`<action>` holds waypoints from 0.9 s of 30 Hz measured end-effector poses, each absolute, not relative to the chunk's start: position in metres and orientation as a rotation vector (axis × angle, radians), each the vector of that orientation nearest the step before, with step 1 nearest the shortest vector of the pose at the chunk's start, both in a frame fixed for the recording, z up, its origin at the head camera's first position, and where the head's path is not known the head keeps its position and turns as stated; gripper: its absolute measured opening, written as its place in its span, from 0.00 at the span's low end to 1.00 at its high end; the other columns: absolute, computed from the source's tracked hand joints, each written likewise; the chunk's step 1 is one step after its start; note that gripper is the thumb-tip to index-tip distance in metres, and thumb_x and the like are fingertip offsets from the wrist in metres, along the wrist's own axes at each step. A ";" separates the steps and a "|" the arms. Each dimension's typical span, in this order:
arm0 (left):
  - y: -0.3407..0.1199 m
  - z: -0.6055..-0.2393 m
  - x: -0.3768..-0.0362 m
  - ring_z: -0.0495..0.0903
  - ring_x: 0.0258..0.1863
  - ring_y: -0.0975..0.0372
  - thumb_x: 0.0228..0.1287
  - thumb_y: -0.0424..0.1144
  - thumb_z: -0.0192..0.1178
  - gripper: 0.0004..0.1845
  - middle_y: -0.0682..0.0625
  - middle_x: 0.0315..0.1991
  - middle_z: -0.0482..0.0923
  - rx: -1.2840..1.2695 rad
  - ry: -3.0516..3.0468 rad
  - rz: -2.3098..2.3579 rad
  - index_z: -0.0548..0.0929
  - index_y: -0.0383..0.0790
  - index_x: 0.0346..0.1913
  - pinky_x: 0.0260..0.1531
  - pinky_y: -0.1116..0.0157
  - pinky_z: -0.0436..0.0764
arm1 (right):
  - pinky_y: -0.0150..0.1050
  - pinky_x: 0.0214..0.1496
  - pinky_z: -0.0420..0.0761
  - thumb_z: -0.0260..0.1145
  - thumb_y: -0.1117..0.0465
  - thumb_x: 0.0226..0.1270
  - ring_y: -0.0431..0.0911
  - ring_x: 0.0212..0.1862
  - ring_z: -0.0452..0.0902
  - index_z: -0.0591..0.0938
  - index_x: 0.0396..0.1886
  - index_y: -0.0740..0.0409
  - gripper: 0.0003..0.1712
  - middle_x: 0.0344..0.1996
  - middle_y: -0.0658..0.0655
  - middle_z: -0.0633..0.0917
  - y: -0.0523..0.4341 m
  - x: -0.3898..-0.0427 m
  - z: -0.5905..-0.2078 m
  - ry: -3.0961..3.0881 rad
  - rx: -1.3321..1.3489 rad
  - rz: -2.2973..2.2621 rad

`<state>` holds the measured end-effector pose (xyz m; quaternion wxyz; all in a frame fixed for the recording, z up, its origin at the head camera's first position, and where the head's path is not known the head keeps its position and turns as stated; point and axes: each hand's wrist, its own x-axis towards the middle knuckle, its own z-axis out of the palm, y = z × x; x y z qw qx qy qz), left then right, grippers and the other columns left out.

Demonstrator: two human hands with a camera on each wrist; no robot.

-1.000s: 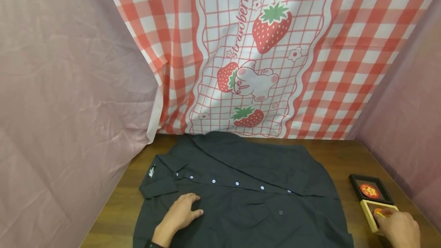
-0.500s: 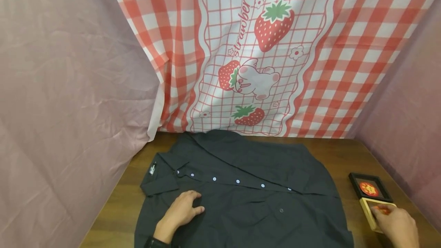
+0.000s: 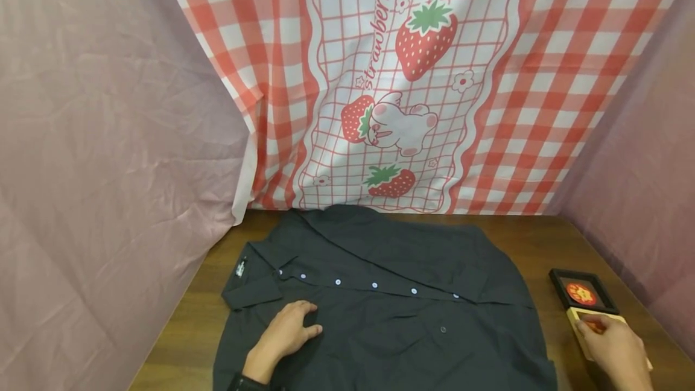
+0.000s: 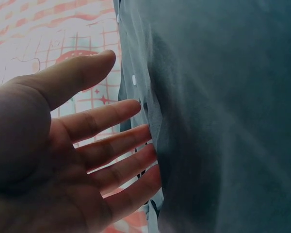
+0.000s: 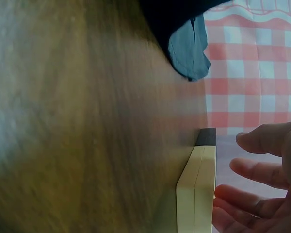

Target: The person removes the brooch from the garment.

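A dark button-up shirt (image 3: 391, 355) lies spread on the wooden table. My left hand (image 3: 285, 333) rests on its front, below the collar, with fingers relaxed and thumb apart; in the left wrist view its fingertips (image 4: 146, 131) meet the dark cloth. At the right, my right hand (image 3: 616, 346) is over a pale wooden box frame (image 3: 574, 320). Something orange-red (image 3: 596, 326) shows inside it, partly covered by the fingers. The right wrist view shows the thumb and index finger spread, while lower fingers touch the frame's side.
Touching the pale frame's far edge is a black square frame (image 3: 557, 288) holding a red and yellow round piece (image 3: 581, 294). A red checked strawberry cloth (image 3: 423, 137) hangs behind the table. Pinkish drapes (image 3: 125, 168) close off both sides.
My right hand has shifted slightly left over the pale frame, covering more of its middle. The left hand stays on the shirt, and the shirt lies as before.
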<state>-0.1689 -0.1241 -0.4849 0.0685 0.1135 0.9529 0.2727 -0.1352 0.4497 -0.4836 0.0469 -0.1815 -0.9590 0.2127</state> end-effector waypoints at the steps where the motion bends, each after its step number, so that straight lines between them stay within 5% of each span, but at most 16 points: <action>1: -0.124 -0.485 -0.169 0.74 0.59 0.41 0.59 0.43 0.67 0.22 0.37 0.56 0.78 0.340 2.871 0.821 0.81 0.33 0.52 0.59 0.41 0.72 | 0.64 0.37 0.75 0.57 0.51 0.70 0.79 0.47 0.72 0.79 0.48 0.72 0.25 0.48 0.80 0.78 0.448 -0.136 -0.484 -2.903 -0.526 0.641; 13: -0.126 -0.485 -0.171 0.75 0.59 0.42 0.59 0.44 0.67 0.23 0.37 0.56 0.79 0.329 2.877 0.800 0.81 0.33 0.52 0.59 0.42 0.72 | 0.59 0.36 0.74 0.60 0.58 0.67 0.76 0.43 0.75 0.80 0.44 0.73 0.20 0.42 0.78 0.81 0.431 -0.139 -0.484 -2.766 -0.440 0.612; 21: -0.127 -0.485 -0.172 0.75 0.59 0.42 0.59 0.44 0.68 0.23 0.37 0.56 0.78 0.318 2.858 0.815 0.81 0.33 0.53 0.59 0.42 0.72 | 0.48 0.27 0.75 0.62 0.57 0.67 0.63 0.31 0.81 0.81 0.42 0.73 0.19 0.33 0.72 0.85 0.423 -0.142 -0.482 -2.719 -0.393 0.639; 27: -0.128 -0.485 -0.172 0.75 0.59 0.42 0.59 0.44 0.67 0.23 0.37 0.56 0.79 0.323 2.857 0.810 0.81 0.33 0.53 0.59 0.42 0.72 | 0.50 0.28 0.76 0.61 0.56 0.68 0.68 0.36 0.81 0.81 0.45 0.73 0.20 0.38 0.76 0.84 0.414 -0.145 -0.478 -2.760 -0.372 0.643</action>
